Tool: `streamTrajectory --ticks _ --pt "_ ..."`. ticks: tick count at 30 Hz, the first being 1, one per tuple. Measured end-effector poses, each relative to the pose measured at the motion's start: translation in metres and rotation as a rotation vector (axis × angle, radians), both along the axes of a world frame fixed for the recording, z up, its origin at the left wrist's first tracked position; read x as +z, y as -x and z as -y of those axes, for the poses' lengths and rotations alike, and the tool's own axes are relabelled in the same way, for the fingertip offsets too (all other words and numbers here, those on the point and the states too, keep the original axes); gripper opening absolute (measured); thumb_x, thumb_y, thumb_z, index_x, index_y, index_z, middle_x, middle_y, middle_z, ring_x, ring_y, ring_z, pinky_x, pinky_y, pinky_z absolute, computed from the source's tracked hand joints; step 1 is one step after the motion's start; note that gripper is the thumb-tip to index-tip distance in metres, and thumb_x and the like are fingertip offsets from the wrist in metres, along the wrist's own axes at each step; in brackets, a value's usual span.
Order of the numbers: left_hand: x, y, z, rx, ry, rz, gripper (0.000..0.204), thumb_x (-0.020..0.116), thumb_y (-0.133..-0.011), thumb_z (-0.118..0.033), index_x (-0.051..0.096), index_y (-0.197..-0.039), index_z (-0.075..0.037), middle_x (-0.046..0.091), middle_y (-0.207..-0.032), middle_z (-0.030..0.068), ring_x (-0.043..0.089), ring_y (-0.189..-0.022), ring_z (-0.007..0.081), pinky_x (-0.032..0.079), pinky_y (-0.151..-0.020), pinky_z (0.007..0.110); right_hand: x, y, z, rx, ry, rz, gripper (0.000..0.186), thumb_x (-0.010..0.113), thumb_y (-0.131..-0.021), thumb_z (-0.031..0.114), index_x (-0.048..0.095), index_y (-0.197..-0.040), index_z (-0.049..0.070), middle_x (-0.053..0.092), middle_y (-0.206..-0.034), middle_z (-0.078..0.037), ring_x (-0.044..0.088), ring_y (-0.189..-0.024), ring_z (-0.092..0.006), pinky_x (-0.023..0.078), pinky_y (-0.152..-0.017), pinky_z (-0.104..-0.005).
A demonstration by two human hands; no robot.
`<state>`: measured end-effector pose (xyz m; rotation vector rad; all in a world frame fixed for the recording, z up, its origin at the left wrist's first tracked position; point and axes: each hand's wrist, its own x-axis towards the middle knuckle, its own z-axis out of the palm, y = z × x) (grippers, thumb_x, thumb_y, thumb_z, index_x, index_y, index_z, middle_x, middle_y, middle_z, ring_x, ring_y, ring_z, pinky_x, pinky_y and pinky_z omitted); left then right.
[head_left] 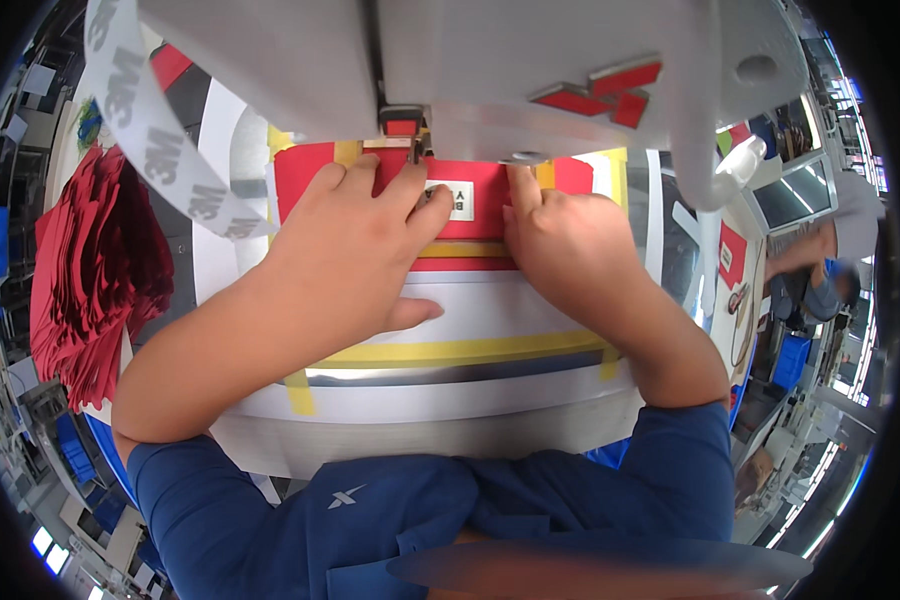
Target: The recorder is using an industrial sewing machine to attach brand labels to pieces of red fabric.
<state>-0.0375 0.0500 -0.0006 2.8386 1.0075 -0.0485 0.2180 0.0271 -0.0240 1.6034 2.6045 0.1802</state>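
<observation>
The sewing machine (490, 60) walls off the far side, its presser foot (416, 150) standing right at the left hand's (360, 235) fingertips. A hanging white strip (150, 130) and red cloth pile (100, 270) block the left; the near tabletop (470, 308) between the forearms (210, 345) lies open.
</observation>
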Motion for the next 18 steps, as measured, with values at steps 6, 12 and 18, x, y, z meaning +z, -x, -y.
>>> streamTrajectory --ticks 6,12,18 --pt "0.003 0.014 -0.001 0.026 0.016 0.002 0.089 0.09 -0.076 -0.053 0.062 -0.146 -0.005 0.059 -0.147 0.0194 0.058 -0.132 0.0405 0.049 -0.109 0.048 0.0 0.015 -0.005 0.093 -0.081 -0.047 0.037 0.067 -0.092 0.014 0.061 -0.123 -0.005 0.066 -0.068 -0.011 0.067 -0.058 -0.0266 0.052 -0.054 -0.0403" --pt "0.008 0.025 -0.004 0.05 0.009 -0.014 0.089 0.092 -0.074 -0.049 0.061 -0.146 -0.006 0.06 -0.145 0.0184 0.058 -0.131 0.0387 0.049 -0.11 0.048 -0.003 0.026 -0.009 0.123 -0.035 0.031 0.055 0.064 -0.103 0.024 0.057 -0.144 -0.012 0.065 -0.057 -0.006 0.065 -0.046 -0.0228 0.048 -0.045 -0.0389" --pt "-0.011 0.013 -0.011 0.066 -0.051 0.159 0.074 0.088 -0.083 -0.043 0.064 -0.143 -0.008 0.064 -0.138 0.0168 0.061 -0.126 0.037 0.049 -0.106 0.048 -0.003 0.029 -0.009 0.127 -0.029 0.026 0.055 0.064 -0.102 0.023 0.058 -0.141 -0.015 0.063 -0.055 -0.006 0.062 -0.043 -0.0218 0.048 -0.044 -0.039"
